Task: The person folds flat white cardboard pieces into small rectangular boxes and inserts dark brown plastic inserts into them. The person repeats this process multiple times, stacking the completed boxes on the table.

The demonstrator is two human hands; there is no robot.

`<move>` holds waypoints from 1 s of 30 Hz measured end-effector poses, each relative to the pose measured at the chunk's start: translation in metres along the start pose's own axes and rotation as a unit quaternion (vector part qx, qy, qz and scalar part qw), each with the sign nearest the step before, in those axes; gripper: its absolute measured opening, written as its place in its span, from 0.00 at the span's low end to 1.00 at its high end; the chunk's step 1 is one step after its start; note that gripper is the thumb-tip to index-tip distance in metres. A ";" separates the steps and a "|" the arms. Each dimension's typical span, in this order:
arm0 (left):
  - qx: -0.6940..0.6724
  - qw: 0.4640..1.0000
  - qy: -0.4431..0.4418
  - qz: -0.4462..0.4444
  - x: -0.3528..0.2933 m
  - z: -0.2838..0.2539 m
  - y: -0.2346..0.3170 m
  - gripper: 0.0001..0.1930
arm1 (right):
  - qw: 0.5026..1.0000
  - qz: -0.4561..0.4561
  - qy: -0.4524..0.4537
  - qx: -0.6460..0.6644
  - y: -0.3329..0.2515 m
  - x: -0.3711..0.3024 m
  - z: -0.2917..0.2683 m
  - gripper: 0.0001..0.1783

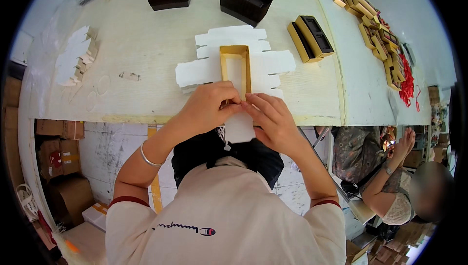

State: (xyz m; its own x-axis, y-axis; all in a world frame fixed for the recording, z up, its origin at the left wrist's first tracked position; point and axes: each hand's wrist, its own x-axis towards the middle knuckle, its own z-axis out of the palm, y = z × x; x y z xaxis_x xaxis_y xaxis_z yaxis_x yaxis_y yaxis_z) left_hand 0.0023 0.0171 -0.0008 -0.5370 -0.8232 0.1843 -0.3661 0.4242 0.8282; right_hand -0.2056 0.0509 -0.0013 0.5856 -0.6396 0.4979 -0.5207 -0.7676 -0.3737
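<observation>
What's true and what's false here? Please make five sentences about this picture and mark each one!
1. The left hand and right hand are both at the near end of the gold box. True.
2. The red cords lie on the left side. False: they lie on the right.
3. A silver bangle is on the left wrist. True.
4. The shirt at the bottom is green. False: it is cream with dark red sleeve edges.
5. White cardboard blanks lie on both sides of the gold box. True.
</observation>
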 end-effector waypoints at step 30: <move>0.217 0.976 0.019 0.027 -0.007 -0.003 0.013 0.03 | 0.924 0.138 -0.245 0.258 0.036 0.068 -0.021 0.06</move>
State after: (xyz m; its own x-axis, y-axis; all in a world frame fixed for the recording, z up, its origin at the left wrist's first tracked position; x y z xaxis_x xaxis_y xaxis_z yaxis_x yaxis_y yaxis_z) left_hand 0.0038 0.0276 0.0107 -0.5381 -0.8055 0.2483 -0.6302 0.5801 0.5160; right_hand -0.1975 -0.0192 0.0358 0.7513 -0.6588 -0.0388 -0.4007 -0.4087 -0.8200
